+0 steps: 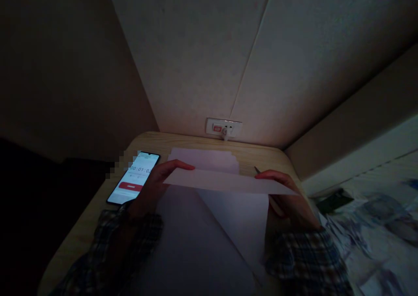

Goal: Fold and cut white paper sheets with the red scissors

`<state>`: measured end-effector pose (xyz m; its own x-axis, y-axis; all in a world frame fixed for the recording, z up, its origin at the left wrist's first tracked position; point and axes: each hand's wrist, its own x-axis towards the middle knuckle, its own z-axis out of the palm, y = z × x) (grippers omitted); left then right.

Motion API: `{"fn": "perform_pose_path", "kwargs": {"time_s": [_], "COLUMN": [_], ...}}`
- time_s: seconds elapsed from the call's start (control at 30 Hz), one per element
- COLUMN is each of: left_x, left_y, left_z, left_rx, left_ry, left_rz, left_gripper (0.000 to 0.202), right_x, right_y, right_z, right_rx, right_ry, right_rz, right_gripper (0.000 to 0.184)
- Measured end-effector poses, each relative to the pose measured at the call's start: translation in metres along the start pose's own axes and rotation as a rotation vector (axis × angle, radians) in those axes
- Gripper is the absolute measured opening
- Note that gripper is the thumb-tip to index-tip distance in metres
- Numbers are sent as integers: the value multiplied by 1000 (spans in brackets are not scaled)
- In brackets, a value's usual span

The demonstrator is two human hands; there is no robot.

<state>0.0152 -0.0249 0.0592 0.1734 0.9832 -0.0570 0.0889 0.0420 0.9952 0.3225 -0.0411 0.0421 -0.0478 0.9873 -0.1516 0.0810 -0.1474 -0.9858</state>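
Between my two hands a white strip-like sheet of paper (225, 182) is held up, its near edge raised above the table. My left hand (165, 173) grips its left end, thumb on top. At the right end my right hand (281, 183) pinches it the same way. Larger white sheets (196, 243) lie below, one overlapping another at a slant. Behind the held paper rests a small stack of white paper (205, 156). A pointed metal tip (256, 170) shows beside my right hand; the rest is mostly hidden under hand and paper, so its kind is unclear.
A lit phone (133, 178) with a running timer lies on the wooden table (78, 235) at the left. A wall socket (224, 127) with a plug in it sits just above the table's back edge. Crumpled light fabric (382, 243) is at the right.
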Motion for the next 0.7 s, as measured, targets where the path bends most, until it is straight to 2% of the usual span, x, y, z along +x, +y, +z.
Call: {"fn": "perform_pose_path", "kwargs": {"time_s": [0.13,0.3,0.6,0.7], "left_x": [-2,0,4,4], "left_y": [4,-8,-19,-20], "left_z": [1,1,-1,-1], "left_rx": [-25,-16,162,274], "left_ry": [12,81,14,16], "left_rz": [39,52,115,139], "left_gripper": [23,9,13,16], "right_x": [-3,-2,5,6], "right_y": [-7,-10,-1,-3], "right_z": [5,7,-6,-12], "right_rx": [113,131,-104,-222], "right_ry": [1,-4,-68,-152], "right_rz": [55,64,-19,-64], "right_gripper": [23,10,8,11]}}
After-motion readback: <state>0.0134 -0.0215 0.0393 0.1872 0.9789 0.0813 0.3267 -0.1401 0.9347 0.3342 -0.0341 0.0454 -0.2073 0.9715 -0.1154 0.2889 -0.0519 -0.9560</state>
